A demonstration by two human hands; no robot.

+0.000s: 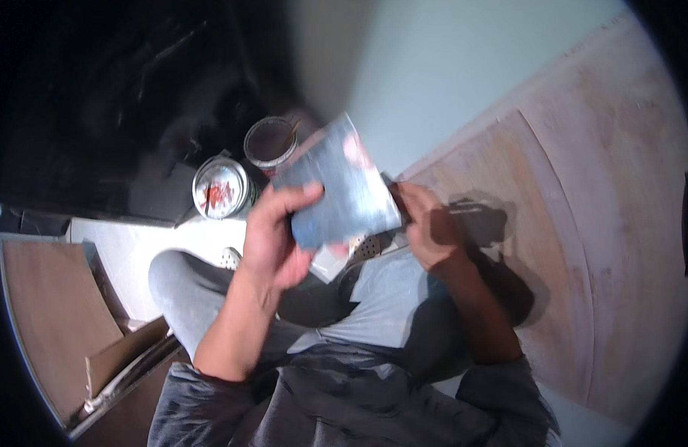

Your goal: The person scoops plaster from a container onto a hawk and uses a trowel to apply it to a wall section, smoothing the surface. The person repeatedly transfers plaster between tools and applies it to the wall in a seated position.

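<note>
A flat, four-sided grey-blue plate (340, 186) with a shiny right edge is tilted up in front of me; whether it is a scraper blade or another sheet I cannot tell. My left hand (273, 231) is closed on its lower left part, thumb lying across the face, by a bluish corner. At the plate's right edge is my right hand (430, 227), its fingers curled. Something small and dark shows at those fingertips, too unclear to name. Behind the plate's left side stand two open cans, one with white and red stuff inside (221, 188), the other dark inside (271, 141).
A thin stick (293, 130) leans in the dark can. A pinkish-brown board (508, 179) stretches along my right, beside a pale wall (426, 67). At left is a brown panel (53, 305) with loose board pieces (124, 357). My bent knee (176, 276) is near the cans.
</note>
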